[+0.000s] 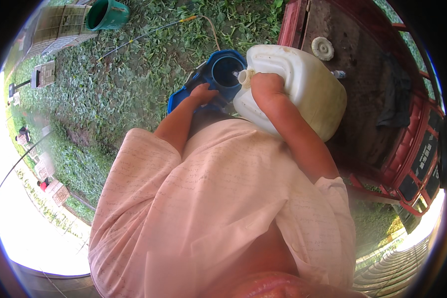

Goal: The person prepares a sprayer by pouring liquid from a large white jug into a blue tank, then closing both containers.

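One large, whitish plastic jerrycan (315, 92) was tilted, its mouth at the round opening of a blue plastic tank (178, 99). The right grip (269, 87) was closed around its handle; the left grip (202, 93) rested on the tank (whether clenched, I couldn't tell). To the right, a round cream lid (323, 48) lay on a dark, red-sided cart bed (360, 124).

I have the right forearm (305, 134) angled up and leftward, bare — right hand (267, 85) curled into a tight grip, back toward me. Left forearm (178, 120) slants up to the right, left hand (203, 93) slightly lower, back up — can't tell how tightly it's curled.
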`<control>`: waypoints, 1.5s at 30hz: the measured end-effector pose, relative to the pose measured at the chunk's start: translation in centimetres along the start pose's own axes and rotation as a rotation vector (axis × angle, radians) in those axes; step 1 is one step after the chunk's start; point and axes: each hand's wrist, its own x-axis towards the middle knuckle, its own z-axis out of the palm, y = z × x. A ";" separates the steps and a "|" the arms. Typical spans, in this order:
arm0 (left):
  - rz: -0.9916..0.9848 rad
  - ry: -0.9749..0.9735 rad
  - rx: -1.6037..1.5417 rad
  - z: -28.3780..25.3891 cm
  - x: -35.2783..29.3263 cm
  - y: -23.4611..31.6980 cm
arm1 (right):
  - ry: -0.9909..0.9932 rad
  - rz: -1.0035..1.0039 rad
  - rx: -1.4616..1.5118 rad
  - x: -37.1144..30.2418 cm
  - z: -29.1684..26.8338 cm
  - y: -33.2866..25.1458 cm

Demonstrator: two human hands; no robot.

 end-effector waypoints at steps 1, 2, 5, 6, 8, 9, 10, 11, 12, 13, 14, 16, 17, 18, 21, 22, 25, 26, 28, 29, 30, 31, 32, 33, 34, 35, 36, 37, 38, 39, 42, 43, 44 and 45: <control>-0.003 -0.002 0.000 -0.1 0.0 0.0 | -0.002 -0.010 0.000 0.0 -0.1 0.0; -0.002 -0.007 0.001 -0.1 -0.2 0.2 | -0.006 -0.001 -0.005 0.1 0.2 0.0; 0.010 -0.023 0.009 -0.4 -0.4 0.6 | -0.007 0.016 -0.014 0.2 0.9 0.2; 0.011 -0.027 0.017 -0.4 -0.4 0.5 | -0.001 0.016 -0.011 0.2 0.8 0.1; 0.019 -0.007 0.041 -0.3 -0.4 0.4 | -0.002 0.009 -0.010 0.1 0.4 0.0; 0.025 0.017 0.057 -0.1 -0.4 0.4 | -0.009 0.001 -0.013 0.1 0.1 -0.1; 0.030 0.040 0.072 0.0 -0.4 0.4 | -0.016 -0.007 -0.015 0.1 0.0 -0.1; 0.032 0.038 0.067 0.0 -0.4 0.3 | -0.019 -0.003 -0.021 0.1 0.2 -0.1; 0.033 0.035 0.061 0.0 -0.4 0.2 | -0.022 0.001 -0.026 0.2 0.7 0.0; 0.034 0.033 0.055 0.0 -0.4 0.2 | -0.025 0.004 -0.031 0.3 0.9 0.0; 0.034 0.027 0.051 0.0 -0.3 0.2 | -0.022 -0.003 -0.035 0.2 0.9 0.0; 0.034 0.016 0.043 0.0 -0.3 0.3 | -0.016 -0.017 -0.044 0.0 0.6 0.0; 0.033 0.017 0.042 0.0 -0.3 0.2 | -0.015 -0.012 -0.027 0.0 0.4 -0.1; 0.031 0.019 0.041 -0.1 -0.4 0.2 | -0.013 -0.007 -0.010 0.0 0.0 -0.2; 0.019 0.006 0.054 -0.4 -0.5 0.5 | 0.001 -0.002 0.015 0.0 0.0 -0.2; 0.013 -0.001 0.062 -0.5 -0.5 0.7 | 0.007 -0.002 0.019 0.0 0.0 -0.1; 0.024 0.000 0.083 -0.5 -0.6 0.7 | -0.017 0.014 0.015 0.3 0.6 -0.2; 0.025 0.005 0.084 -0.4 -0.5 0.6 | -0.019 0.004 0.014 0.3 0.6 -0.2; 0.029 0.014 0.086 -0.4 -0.5 0.4 | -0.024 -0.016 0.011 0.3 0.4 -0.2; 0.025 0.009 0.081 -0.4 -0.4 0.5 | -0.025 -0.016 0.013 0.3 0.4 -0.2; 0.021 0.005 0.076 -0.5 -0.4 0.5 | -0.026 -0.016 0.014 0.3 0.3 -0.2; 0.017 0.000 0.071 -0.5 -0.4 0.6 | -0.027 -0.016 0.015 0.4 0.4 -0.1; 0.019 -0.007 0.076 -0.5 -0.4 0.7 | -0.029 -0.013 0.018 0.3 0.3 -0.1; 0.021 -0.015 0.080 -0.6 -0.4 0.7 | -0.031 -0.010 0.021 0.4 0.4 -0.1; 0.023 -0.022 0.085 -0.6 -0.4 0.8 | -0.033 -0.006 0.025 0.3 0.3 -0.1; 0.023 -0.014 0.075 -0.6 -0.4 0.6 | -0.022 -0.012 0.027 0.3 0.3 -0.1; 0.023 -0.006 0.066 -0.5 -0.4 0.5 | -0.010 -0.018 0.030 0.3 0.3 -0.1; 0.022 0.003 0.057 -0.5 -0.4 0.4 | 0.002 -0.024 0.032 0.3 0.4 -0.1; 0.018 -0.006 0.047 -0.5 -0.4 0.5 | 0.001 -0.026 0.011 0.3 0.3 -0.1; 0.013 -0.016 0.037 -0.6 -0.4 0.6 | 0.000 -0.029 -0.010 0.2 0.2 -0.1; 0.006 -0.018 0.018 -0.9 -0.7 1.1 | -0.001 -0.022 -0.029 0.3 0.3 -0.2; 0.004 -0.014 0.014 -1.0 -0.9 1.2 | -0.001 -0.016 -0.028 0.3 0.3 -0.2; 0.005 -0.003 0.019 -0.9 -0.8 1.1 | -0.009 -0.019 -0.033 0.3 0.2 -0.3; 0.006 0.008 0.024 -0.8 -0.8 0.9 | -0.017 -0.022 -0.038 0.3 -0.1 -0.5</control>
